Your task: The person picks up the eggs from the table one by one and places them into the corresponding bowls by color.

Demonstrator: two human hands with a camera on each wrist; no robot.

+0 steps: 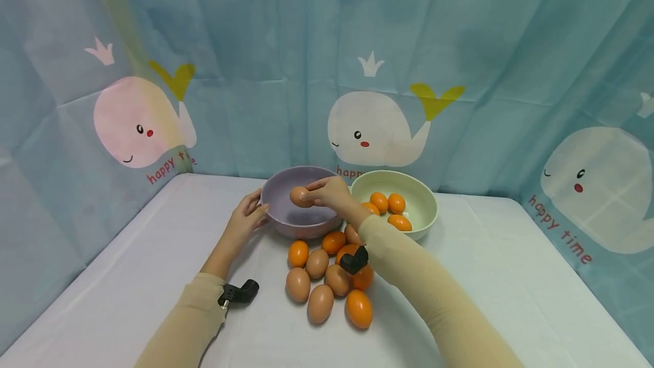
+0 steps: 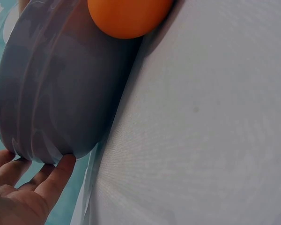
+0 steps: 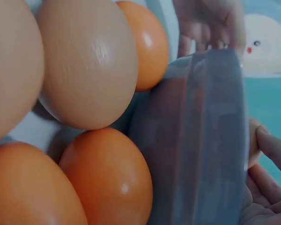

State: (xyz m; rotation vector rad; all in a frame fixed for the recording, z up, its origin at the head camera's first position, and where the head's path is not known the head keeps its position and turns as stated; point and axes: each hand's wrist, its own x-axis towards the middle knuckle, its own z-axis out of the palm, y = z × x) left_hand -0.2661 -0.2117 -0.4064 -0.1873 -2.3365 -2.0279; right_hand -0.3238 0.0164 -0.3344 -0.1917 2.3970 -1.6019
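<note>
Over the inside of the purple bowl (image 1: 286, 226), my right hand (image 1: 334, 193) pinches a brown egg (image 1: 300, 197) between thumb and fingers. My left hand (image 1: 245, 217) holds the bowl's left side, thumb by the rim; in the left wrist view its fingers (image 2: 56, 180) touch the outer wall. Several brown eggs (image 1: 320, 304) and orange eggs (image 1: 359, 309) lie together on the table in front of the bowl. Part of that group is hidden under the right forearm. The right wrist view shows the held egg (image 3: 254, 143) partly behind the bowl's rim.
A pale green bowl (image 1: 426, 209) with several orange eggs (image 1: 396, 203) stands right beside the purple bowl, partly behind my right arm. White cloth covers the table (image 1: 490, 277). A blue curtain (image 1: 255, 124) with whale prints hangs behind and along both sides.
</note>
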